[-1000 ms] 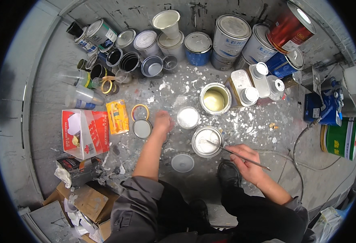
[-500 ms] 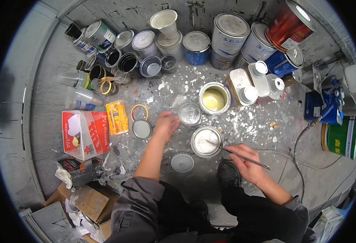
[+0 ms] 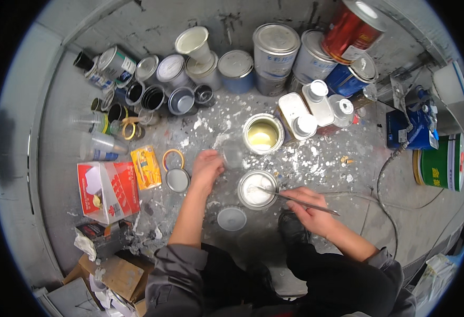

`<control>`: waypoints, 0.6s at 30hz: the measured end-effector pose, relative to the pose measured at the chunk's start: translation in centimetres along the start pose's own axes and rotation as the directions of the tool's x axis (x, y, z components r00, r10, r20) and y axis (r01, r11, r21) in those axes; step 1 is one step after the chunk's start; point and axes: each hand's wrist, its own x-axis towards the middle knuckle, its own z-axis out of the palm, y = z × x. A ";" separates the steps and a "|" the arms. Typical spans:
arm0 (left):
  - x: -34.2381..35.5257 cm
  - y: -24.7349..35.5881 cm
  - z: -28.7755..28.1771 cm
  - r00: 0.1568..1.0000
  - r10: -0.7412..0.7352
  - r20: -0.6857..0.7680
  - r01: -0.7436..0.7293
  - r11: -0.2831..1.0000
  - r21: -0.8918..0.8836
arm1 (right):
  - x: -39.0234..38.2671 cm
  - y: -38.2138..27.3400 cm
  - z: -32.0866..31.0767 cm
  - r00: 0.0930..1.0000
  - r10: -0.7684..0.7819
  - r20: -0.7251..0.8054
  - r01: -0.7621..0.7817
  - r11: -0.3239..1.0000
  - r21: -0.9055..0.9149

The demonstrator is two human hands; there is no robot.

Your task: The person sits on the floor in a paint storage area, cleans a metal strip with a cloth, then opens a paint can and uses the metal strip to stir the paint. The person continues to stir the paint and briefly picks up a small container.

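My right hand (image 3: 308, 211) is closed on a thin metal stick (image 3: 328, 210), whose end rests in an open tin of white paint (image 3: 258, 189). My left hand (image 3: 209, 167) has curled fingers at a blurred, pale round thing (image 3: 233, 156), too smeared to make out. Behind it stands an open tin of pale yellow liquid (image 3: 263, 134). A translucent round lid (image 3: 231, 218) lies below the white tin. Left of my left hand are a grey tin lid (image 3: 177, 179) and a yellow ring (image 3: 173, 159).
Several cans and cups (image 3: 234, 71) line the back wall. Metal jugs (image 3: 294, 108) stand right of the yellow tin. A yellow packet (image 3: 146, 166), red box (image 3: 108, 190) and cardboard box (image 3: 118, 277) are left. Blue container (image 3: 409, 132), green pail (image 3: 438, 166) and hose (image 3: 384, 211) are right.
The round disc beside my left hand turned from flat white to shiny, shifted, and is now blurred. The left fingers have curled toward it. The view has shifted slightly; the stick stays in the tin.
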 end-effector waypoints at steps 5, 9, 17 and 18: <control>-4.9 7.8 5.0 0.589 0.758 0.279 -0.700 0.308 0.644 | -0.5 0.5 -0.1 0.999 0.011 -0.033 -0.011 1.000 -0.003; -4.3 8.3 7.7 0.237 0.639 0.731 -0.831 -0.256 0.494 | -0.4 0.4 0.2 0.997 -0.061 -0.050 0.062 0.998 0.007; -3.9 7.2 9.2 0.164 0.450 0.878 -0.804 -0.455 0.383 | -0.3 0.7 0.0 0.997 -0.069 -0.046 0.068 0.998 -0.016; -3.9 7.2 9.4 0.162 0.445 0.881 -0.800 -0.464 0.381 | -0.3 0.7 -0.1 0.997 -0.069 -0.045 0.068 0.998 -0.016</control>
